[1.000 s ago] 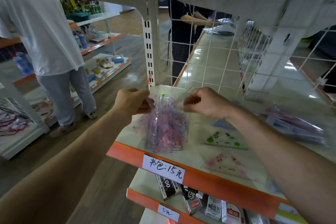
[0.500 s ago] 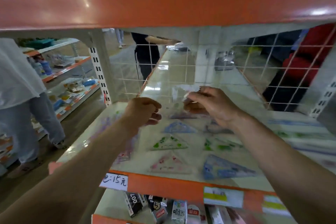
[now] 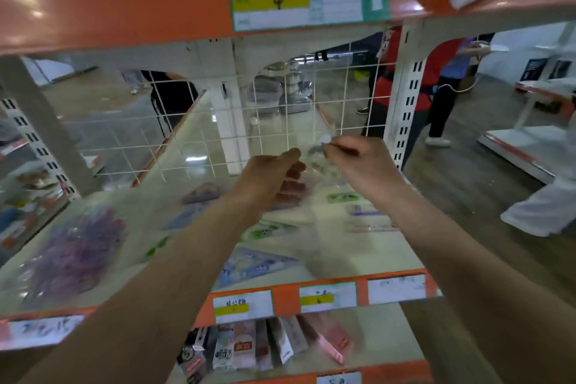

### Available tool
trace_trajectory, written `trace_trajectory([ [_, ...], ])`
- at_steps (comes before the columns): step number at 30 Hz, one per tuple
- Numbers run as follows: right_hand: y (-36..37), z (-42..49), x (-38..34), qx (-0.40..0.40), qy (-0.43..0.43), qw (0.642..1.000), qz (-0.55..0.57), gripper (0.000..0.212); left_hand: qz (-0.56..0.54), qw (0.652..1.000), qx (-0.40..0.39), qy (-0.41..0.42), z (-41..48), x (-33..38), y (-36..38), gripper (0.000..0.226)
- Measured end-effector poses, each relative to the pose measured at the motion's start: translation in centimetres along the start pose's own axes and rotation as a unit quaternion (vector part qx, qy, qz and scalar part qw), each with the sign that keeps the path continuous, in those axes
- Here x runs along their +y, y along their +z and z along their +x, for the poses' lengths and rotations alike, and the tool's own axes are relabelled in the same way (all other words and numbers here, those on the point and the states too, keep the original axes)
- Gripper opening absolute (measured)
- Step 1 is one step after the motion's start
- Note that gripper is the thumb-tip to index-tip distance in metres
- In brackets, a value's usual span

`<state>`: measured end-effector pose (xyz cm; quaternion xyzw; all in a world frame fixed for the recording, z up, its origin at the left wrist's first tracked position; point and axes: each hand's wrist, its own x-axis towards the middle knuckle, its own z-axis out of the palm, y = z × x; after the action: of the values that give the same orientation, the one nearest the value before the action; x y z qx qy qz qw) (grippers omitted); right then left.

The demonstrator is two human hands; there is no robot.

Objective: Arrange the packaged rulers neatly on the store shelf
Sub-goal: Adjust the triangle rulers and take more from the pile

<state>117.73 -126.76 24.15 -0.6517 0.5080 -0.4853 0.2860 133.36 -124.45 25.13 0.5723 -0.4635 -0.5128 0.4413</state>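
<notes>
Both my hands are raised over the white shelf (image 3: 336, 259), with a clear packaged ruler (image 3: 316, 160) between them. My right hand (image 3: 358, 162) pinches its top corner. My left hand (image 3: 271, 178) grips its left edge with curled fingers. The packet is see-through and blurred, so its print is unclear. Several triangular ruler packets lie flat on the shelf below: a blue one (image 3: 249, 265) near the front, a green one (image 3: 265, 231) behind it and another green one (image 3: 343, 196) further back. A purple bundle of packets (image 3: 74, 252) lies at the left.
A white wire mesh (image 3: 193, 134) closes the shelf's back. The orange edge of the upper shelf (image 3: 124, 9) hangs low overhead. A slotted upright (image 3: 405, 103) stands right of my hands. Small boxes (image 3: 249, 346) fill the lower shelf. A person in red (image 3: 436, 78) stands behind.
A second ago my hands held the purple bundle; it now lies at the shelf's left. My hands have moved right and back, and now hold a clear packet.
</notes>
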Motion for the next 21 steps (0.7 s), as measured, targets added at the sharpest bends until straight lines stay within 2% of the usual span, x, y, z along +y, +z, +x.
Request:
trace_trajectory([
  [3,0.1,-2.0,1.1,0.012,-0.068,0.995,-0.078,0.015,-0.069,0.996,-0.036,-0.032,-0.6,-1.1,3.0,0.057],
  [6,0.5,-3.7,2.2,0.013,-0.08,0.988,-0.13,0.015,-0.107,0.992,-0.05,-0.031,-1.2,-2.6,4.5,0.063],
  [8,0.8,-4.6,2.7,-0.001,-0.09,0.984,-0.156,0.021,-0.145,0.988,-0.046,-0.024,-1.9,-3.4,4.8,0.05],
  [11,0.9,-5.8,3.0,-0.033,-0.103,0.985,-0.137,0.038,-0.134,0.991,-0.023,-0.01,-2.7,-4.7,4.7,0.014],
  [14,0.3,-6.3,3.2,-0.006,-0.039,0.998,-0.054,0.046,-0.128,0.991,0.034,-0.018,-3.5,-5.8,3.8,0.012],
  [17,0.1,-6.5,3.4,0.013,0.046,0.998,0.051,0.032,-0.136,0.988,0.069,-0.021,-4.7,-6.6,2.7,0.014],
  [21,1.3,-6.8,3.5,0.004,0.08,0.994,0.076,0.021,-0.136,0.987,0.078,-0.023,-5.5,-7.3,1.5,0.016],
])
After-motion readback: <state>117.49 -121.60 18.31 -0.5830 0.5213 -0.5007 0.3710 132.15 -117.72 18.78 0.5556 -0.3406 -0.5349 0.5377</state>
